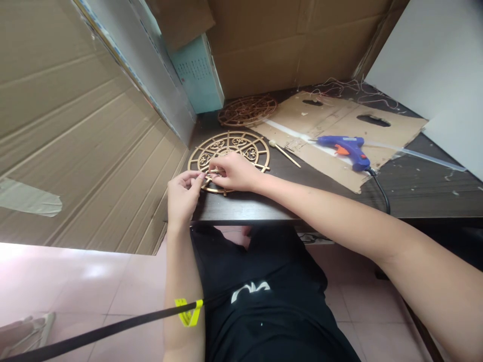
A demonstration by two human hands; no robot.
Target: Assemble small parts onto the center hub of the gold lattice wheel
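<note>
A round gold openwork ornament [251, 136] with scroll patterns lies flat on the dark table, close to its front edge. My left hand [184, 191] is at the ornament's near left rim, thumb and forefinger pinched together. Right beside it, my right hand [236, 172] reaches over the ornament's near half, its fingers curled down and closed. The fingertips of both hands nearly meet at the near left part of the ring. Whatever lies between the fingers is too small and covered to make out.
A blue glue gun [352, 146] with an orange trigger rests on a flat cardboard sheet [339, 120] to the right. Near it lies a thin stick [289, 156] with a pale lump. A reddish-brown round ornament [247, 110] lies behind. Cardboard walls [94, 125] flank the table.
</note>
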